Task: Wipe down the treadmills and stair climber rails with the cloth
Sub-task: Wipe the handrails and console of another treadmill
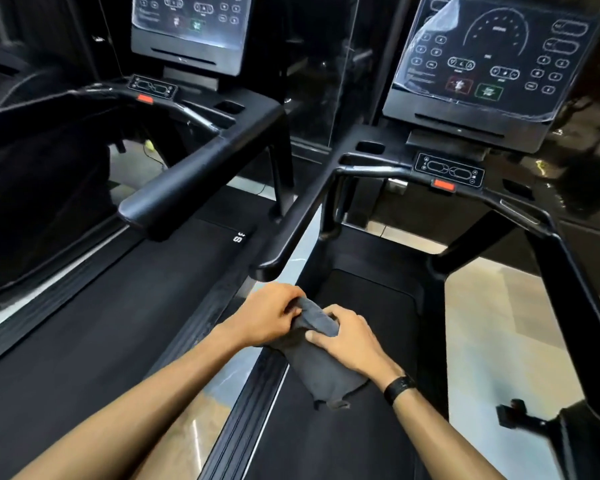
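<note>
**Both hands on the cloth, between two treadmills**

At the lower centre of the frame we hold the dark grey cloth (321, 362) in both hands. Our left hand (269, 315) pinches its upper end with fingers closed on the fabric; our right hand (352, 341), a black wristband (399, 388) on its wrist, clamps the bunched middle, thumb pressed on top. The loose tail hangs below the right wrist, over the belt (343, 427) of the right treadmill. How the cloth is folded inside our fists is hidden.

Just beyond the hands, the near end of the right treadmill's left rail (291, 233) sits apart from the cloth. A strip of pale floor (208, 393) runs between the two machines. The left treadmill's rail (187, 174) ends at centre left. Further up, both consoles (482, 57) are cut off by the top edge, and their button labels are too blurred to read. The right rail (575, 289) runs out at the right edge.
</note>
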